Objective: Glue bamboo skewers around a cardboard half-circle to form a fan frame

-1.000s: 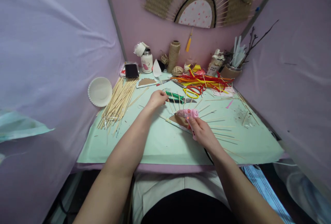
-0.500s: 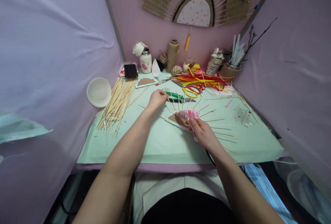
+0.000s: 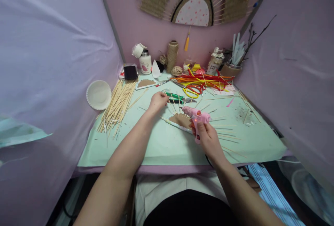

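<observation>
A brown cardboard half-circle [image 3: 177, 118] with a pale edge lies mid-table, and thin wooden sticks fan out from it. My left hand [image 3: 158, 101] is closed at the upper left of the fan, its fingertips pinching the end of a wooden stick [image 3: 167, 97]. Wrapped in my right hand [image 3: 206, 134] is a pink glue gun [image 3: 197, 113], its nozzle pointing left just above the curved edge of the cardboard. Green-handled pliers [image 3: 175, 97] lie behind the fan, close to my left fingertips.
A pile of wooden sticks [image 3: 120, 102] and a white paper plate [image 3: 98, 95] are on the left. Yellow scissors [image 3: 190, 92], coloured pipe cleaners [image 3: 206, 79], a twine spool [image 3: 172, 56] and a white bottle [image 3: 145, 62] stand or lie along the back.
The glue gun in my right hand has moved up and to the right, turned slightly, and uncovered more of the cardboard. My left hand has hardly moved.
</observation>
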A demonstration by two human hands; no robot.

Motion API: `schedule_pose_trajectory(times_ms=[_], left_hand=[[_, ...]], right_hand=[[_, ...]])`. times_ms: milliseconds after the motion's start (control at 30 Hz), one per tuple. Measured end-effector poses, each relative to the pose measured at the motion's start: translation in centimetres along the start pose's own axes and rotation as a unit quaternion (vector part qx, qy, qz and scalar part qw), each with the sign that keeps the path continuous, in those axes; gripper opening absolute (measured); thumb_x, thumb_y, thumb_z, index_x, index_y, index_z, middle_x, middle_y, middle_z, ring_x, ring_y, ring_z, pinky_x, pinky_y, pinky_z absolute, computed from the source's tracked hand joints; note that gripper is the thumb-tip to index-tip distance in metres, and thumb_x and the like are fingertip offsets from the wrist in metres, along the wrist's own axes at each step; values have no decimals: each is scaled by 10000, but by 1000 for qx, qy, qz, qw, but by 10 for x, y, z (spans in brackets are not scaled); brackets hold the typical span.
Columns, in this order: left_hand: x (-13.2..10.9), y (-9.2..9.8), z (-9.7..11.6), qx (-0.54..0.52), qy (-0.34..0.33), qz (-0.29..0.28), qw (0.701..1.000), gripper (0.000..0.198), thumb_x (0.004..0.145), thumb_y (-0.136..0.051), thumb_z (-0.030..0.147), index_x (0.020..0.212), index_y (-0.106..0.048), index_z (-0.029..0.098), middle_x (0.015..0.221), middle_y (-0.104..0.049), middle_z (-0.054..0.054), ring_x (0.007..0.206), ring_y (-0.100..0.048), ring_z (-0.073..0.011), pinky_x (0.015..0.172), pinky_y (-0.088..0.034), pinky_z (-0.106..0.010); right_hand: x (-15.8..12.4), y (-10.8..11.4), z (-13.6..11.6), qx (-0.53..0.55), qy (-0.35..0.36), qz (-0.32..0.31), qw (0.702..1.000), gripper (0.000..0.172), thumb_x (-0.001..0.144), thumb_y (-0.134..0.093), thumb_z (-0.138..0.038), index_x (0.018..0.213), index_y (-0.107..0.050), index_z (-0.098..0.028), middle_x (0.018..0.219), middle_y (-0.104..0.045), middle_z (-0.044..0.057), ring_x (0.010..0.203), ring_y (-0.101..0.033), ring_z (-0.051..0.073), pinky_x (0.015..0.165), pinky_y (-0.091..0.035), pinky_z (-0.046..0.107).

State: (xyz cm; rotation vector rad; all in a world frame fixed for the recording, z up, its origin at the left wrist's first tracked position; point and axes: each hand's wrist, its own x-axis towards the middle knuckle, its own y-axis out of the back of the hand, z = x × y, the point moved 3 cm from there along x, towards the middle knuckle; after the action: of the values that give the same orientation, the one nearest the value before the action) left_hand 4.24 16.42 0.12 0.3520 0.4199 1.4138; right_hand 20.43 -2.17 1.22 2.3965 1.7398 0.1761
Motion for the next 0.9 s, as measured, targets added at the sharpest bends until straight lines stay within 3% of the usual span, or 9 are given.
schedule_pose_trajectory(times_ms=[133,533,900], left_hand=[[3,-7,-6,-12,13,-17,1000,147,787,-561,167,655,-625,155,630,-678,-28,538,-601,-97,555,-439,-192],[11,-15,-18,18,26,-38,999,176,782,-570,174,631,-656,143,550,-660,-33,505,-598,-97,498,-440,-175],[7,-17,-12,57,13,-42,997,215,770,-555,158,579,-654,152,513,-635,-12,490,-569,-90,534,-451,-186]], right_hand=[[0,-5,8,27,-7,0,1000,628,778,-482,-817,761,-573,-196,632,-538,9,507,-462,126,453,-371,259],[-1,-5,16,41,1,2,999,603,795,-495,-796,751,-567,-199,632,-542,8,509,-472,127,445,-381,259],[-1,-6,18,50,6,-2,999,597,816,-484,-781,809,-591,-194,642,-551,6,510,-474,126,439,-384,251]])
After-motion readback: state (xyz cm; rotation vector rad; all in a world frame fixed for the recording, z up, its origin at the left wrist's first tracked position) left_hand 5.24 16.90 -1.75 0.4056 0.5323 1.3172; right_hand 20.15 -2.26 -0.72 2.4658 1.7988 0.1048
